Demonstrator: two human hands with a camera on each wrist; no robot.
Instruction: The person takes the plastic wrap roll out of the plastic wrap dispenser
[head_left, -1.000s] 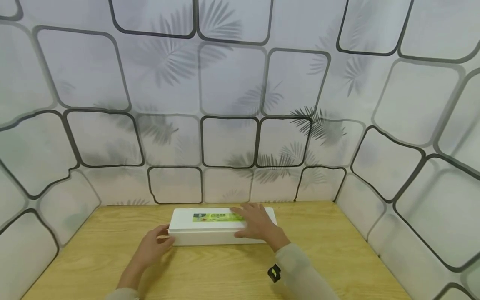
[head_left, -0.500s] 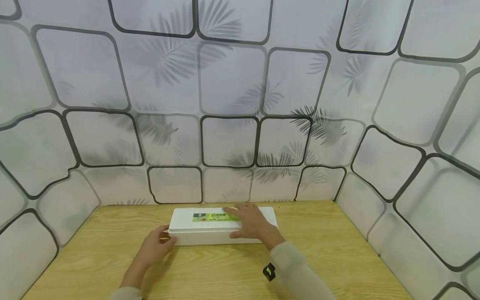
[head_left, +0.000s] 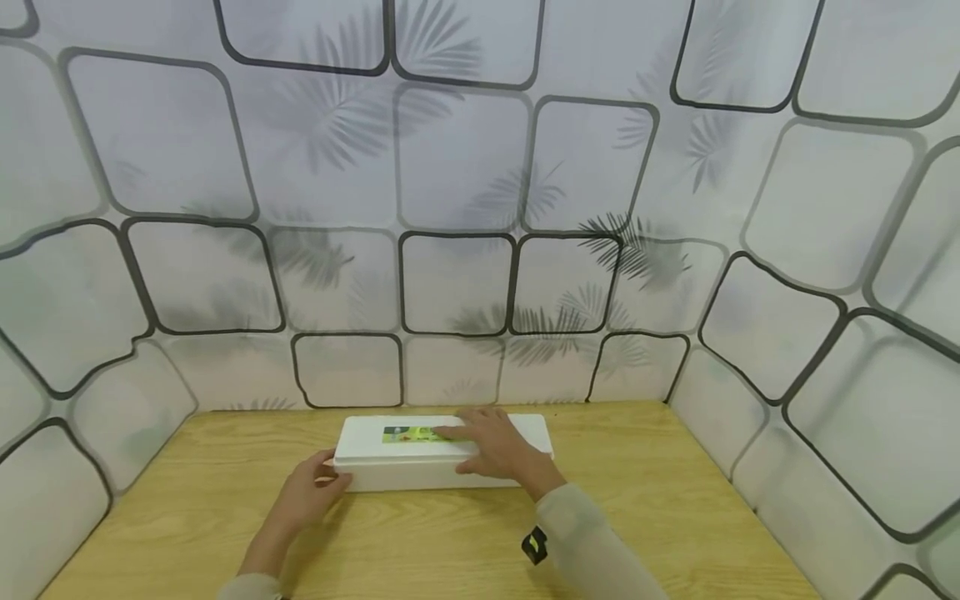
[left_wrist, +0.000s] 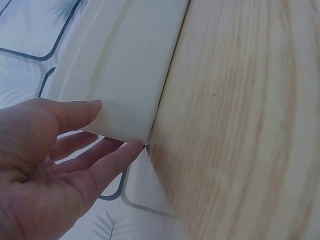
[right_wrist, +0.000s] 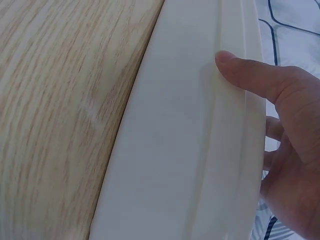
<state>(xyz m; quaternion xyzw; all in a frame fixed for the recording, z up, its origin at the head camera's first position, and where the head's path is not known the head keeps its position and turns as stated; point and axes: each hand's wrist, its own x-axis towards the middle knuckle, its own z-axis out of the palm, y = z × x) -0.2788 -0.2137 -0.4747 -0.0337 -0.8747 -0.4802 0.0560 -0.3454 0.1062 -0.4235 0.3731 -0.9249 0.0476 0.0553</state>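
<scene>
A long white lidded box [head_left: 408,477] lies on the wooden table, with a green printed label [head_left: 408,434] on its lid [head_left: 517,425]. My left hand [head_left: 303,492] holds the box's left end. In the left wrist view, its thumb lies against the long front face and its fingers touch the short end. Across the lid, right of its middle, spreads my right hand [head_left: 498,450], gripping from front to back and covering part of the label. Its thumb presses the lid's front rim in the right wrist view. The lid sits on the box; the contents are hidden.
The wooden table [head_left: 420,550] ends at a patterned cloth wall [head_left: 457,283] just behind the box. Similar cloth rises at the left and right sides. A small black device [head_left: 535,545] is on the right sleeve.
My right hand has slid a little left along the lid and now covers more of the label. The left hand stays at the left end, and the box has hardly moved.
</scene>
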